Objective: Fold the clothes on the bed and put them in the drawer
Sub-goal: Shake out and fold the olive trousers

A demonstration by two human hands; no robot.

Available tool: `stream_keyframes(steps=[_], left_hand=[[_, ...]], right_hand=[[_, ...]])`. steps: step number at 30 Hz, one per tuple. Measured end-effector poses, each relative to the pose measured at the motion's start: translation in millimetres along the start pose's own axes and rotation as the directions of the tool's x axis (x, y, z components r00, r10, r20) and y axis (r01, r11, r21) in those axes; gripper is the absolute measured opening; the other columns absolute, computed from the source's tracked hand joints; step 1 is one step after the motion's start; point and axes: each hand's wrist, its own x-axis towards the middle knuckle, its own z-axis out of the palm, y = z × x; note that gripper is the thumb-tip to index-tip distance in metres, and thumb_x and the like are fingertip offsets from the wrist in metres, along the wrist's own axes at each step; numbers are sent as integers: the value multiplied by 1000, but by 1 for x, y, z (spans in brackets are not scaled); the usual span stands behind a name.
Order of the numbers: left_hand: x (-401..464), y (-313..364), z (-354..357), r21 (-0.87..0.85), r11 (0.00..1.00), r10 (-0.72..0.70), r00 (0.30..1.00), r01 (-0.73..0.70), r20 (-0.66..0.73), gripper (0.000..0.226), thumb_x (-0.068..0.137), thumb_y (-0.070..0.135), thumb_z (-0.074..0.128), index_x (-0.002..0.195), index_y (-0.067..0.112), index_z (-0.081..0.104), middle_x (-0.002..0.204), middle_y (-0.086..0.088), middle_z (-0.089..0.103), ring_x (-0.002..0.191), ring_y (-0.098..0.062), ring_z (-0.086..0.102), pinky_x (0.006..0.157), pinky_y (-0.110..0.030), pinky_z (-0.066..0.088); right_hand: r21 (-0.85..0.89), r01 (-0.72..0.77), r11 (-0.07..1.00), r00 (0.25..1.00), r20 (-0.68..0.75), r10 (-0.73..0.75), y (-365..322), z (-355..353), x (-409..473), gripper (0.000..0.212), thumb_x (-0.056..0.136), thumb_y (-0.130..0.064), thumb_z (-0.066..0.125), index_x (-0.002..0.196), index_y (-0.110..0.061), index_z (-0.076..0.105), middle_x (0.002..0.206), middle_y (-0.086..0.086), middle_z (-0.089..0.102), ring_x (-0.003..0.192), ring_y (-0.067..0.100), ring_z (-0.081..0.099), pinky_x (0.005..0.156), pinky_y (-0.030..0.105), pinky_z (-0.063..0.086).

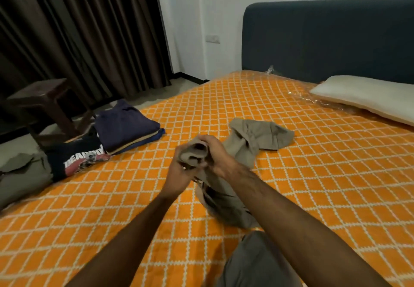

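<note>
Orange-checked bed carries folded stack, black printed tee, khaki garment (crumpled), pillow.

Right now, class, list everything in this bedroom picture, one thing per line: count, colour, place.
khaki garment: one, khaki, unfolded, mid-bed, gripped by both hands
folded clothes stack: one, navy on top, bed's left edge
printed T-shirt: one, black, beside the stack
olive garment: one, far left
bed cover: one, orange, white grid
pillow: one, cream, by headboard
headboard: one, dark blue
stool: one, dark wood, floor
curtain: one, brown
left hand: one, centre
right hand: one, centre
</note>
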Motion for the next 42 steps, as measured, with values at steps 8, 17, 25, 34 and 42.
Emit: stream_keyframes(steps=[8,17,25,34,42], left_hand=[[-23,24,-147,-407,884,-417,783,231,-462,28,99,35,60,123,23,62,121,-7,70,109,-29,68,75,-42,57],[-32,63,-186,-714,693,-483,799,99,-358,32,97,11,58,128,2,57,122,-24,65,112,-39,65,83,-51,60],[-37,78,-219,-603,797,-332,841,8,-428,47,87,-3,69,130,3,52,120,-16,68,107,-30,70,89,-44,59],[-106,19,-301,216,819,-349,761,531,-546,65,78,33,84,123,19,39,106,-4,62,73,-26,64,45,-30,45],[-149,-35,-278,994,24,-250,964,103,-94,110,69,45,82,155,40,15,164,-1,17,144,-33,30,100,-58,40]], right_hand=[[-483,220,847,911,413,-1,47,74,-12,49,93,-15,72,136,-15,48,135,7,59,117,17,60,95,27,51],[-723,417,550,908,357,-220,124,130,-28,120,63,-67,78,158,-28,16,155,-7,29,138,11,33,109,37,39],[-691,260,675,945,40,-323,100,147,-7,10,83,-20,55,92,-22,52,88,1,64,85,30,61,73,47,52],[-822,356,444,917,400,5,-8,111,-8,24,92,-10,53,112,-23,52,100,14,70,92,33,68,82,52,55],[-827,554,90,796,559,232,-3,113,-31,27,94,-12,57,120,-19,58,103,9,67,93,26,63,80,42,50]])
